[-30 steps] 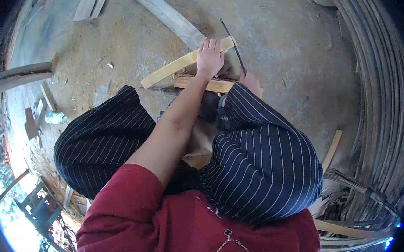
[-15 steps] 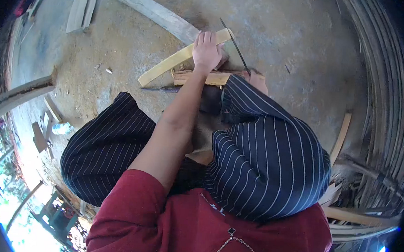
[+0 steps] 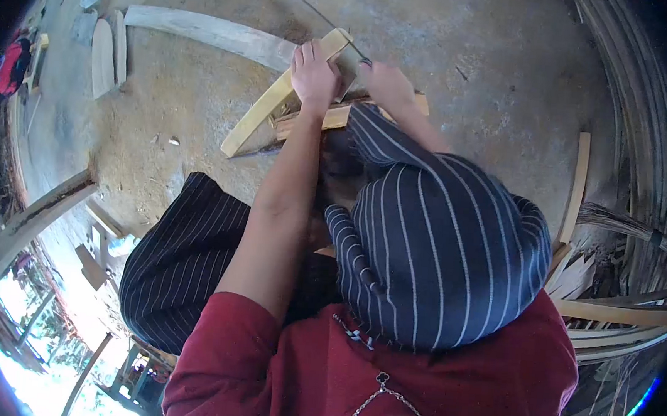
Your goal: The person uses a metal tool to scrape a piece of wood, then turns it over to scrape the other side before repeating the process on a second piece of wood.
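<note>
My left hand (image 3: 314, 75) is wrapped over the upper part of a pale, slightly curved wooden piece (image 3: 258, 118), which slants from lower left to upper right. My right hand (image 3: 385, 84) grips the near end of a thin dark blade-like tool (image 3: 331, 27). The tool crosses the far end of the pale piece and extends beyond it to the upper left. Beneath and nearer me lies a wooden block with rough brown edges (image 3: 336, 118), partly hidden by my striped trouser leg. The handle of the tool is covered by my fingers.
A long grey board (image 3: 207, 31) lies on the floor beyond my left hand. Short planks (image 3: 103, 57) are at the upper left. Long curved strips (image 3: 649, 114) line the right side, with a bundle of thin sticks (image 3: 626, 223) nearer.
My right hand has moved away from me, out from behind my knee, and the tool has slid forward and to the left over the pale piece. My left hand still holds the wood.
</note>
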A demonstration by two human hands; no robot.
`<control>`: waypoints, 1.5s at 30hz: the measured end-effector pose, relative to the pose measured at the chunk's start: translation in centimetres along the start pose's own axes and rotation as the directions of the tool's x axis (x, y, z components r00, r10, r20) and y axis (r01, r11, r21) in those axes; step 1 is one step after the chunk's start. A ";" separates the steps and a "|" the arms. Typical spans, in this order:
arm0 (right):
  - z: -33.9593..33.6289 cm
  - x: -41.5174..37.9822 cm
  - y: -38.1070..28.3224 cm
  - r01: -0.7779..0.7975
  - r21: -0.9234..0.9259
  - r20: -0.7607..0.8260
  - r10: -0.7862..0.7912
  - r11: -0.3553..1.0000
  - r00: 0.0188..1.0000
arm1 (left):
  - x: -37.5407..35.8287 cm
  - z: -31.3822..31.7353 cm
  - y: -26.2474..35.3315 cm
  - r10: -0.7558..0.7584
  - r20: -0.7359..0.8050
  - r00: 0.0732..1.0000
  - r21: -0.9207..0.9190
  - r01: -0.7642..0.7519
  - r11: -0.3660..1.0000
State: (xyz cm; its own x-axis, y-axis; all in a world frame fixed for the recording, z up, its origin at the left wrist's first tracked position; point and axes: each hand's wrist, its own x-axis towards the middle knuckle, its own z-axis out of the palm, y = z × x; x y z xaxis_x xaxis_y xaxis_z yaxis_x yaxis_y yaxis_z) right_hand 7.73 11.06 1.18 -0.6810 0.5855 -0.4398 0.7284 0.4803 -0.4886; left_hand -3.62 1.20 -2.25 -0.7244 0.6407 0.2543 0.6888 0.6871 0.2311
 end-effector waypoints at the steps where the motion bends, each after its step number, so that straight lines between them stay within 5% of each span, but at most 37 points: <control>1: 0.0 -0.9 1.1 -0.002 0.003 -0.007 0.002 1.000 1.000 | 0.0 0.1 -0.1 -0.003 -0.028 1.000 -0.015 0.003 1.000; 4: 4.6 -1.8 8.4 0.284 -0.137 -0.204 -0.308 0.949 0.929 | -0.1 0.1 -0.1 0.026 -0.011 1.000 0.014 -0.025 1.000; 7: 0.8 -3.2 3.8 0.052 -0.129 -0.111 -0.066 0.990 0.992 | 0.0 0.1 -0.2 0.006 -0.017 1.000 -0.008 -0.006 1.000; 10: -0.7 -0.3 0.7 0.157 -0.073 -0.053 -0.161 0.985 0.986 | -0.7 -0.2 -0.7 0.170 0.021 0.985 0.038 -0.171 0.985; 14: -1.1 2.1 -0.9 0.061 0.021 -0.029 -0.061 0.998 0.998 | -0.4 0.7 -0.1 0.037 -0.009 0.999 -0.005 -0.037 0.999; 19: 3.3 -0.6 4.5 0.171 -0.160 -0.032 -0.178 0.972 0.983 | -0.3 0.1 -0.2 0.088 -0.039 0.995 -0.024 -0.089 0.996; 21: 3.4 -3.6 7.0 0.120 -0.053 -0.065 -0.123 0.991 0.990 | -0.3 -0.1 0.0 0.084 -0.025 0.996 -0.022 -0.084 0.996; 25: 0.0 -6.3 4.4 0.172 -0.086 -0.088 -0.179 0.981 0.980 | -0.4 -0.2 0.1 0.099 -0.053 0.994 -0.044 -0.101 0.994; 28: -0.6 -3.3 2.6 -0.001 -0.083 0.010 0.002 0.997 1.000 | -0.4 0.0 -0.1 0.115 -0.038 0.993 -0.044 -0.117 0.992; 31: -0.5 0.9 0.2 0.038 -0.008 -0.007 -0.038 0.999 0.999 | -0.3 0.0 -0.6 0.179 -0.013 0.984 -0.033 -0.179 0.983; 37: 1.2 -1.8 1.8 0.012 0.038 -0.028 -0.011 0.999 1.000 | -0.2 0.1 -0.2 0.142 -0.096 0.985 -0.050 -0.147 0.988; 40: 1.9 -5.5 5.9 0.313 -0.167 -0.101 -0.333 0.935 0.938 | -0.2 0.1 -0.3 0.148 -0.073 0.986 0.000 -0.149 0.989; 45: -1.3 -4.7 2.1 0.007 -0.080 0.008 -0.007 0.997 1.000 | -0.4 0.4 -0.3 0.148 -0.065 0.987 -0.011 -0.149 0.989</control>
State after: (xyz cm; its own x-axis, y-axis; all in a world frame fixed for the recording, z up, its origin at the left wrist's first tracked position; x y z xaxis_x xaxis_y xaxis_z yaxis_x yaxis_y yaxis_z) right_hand 12.53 10.17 3.23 -0.6865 0.5772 -0.4422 0.7271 0.5352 -0.4301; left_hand -3.58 0.88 -2.82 -0.6115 0.7117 0.3457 0.7891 0.5805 0.2009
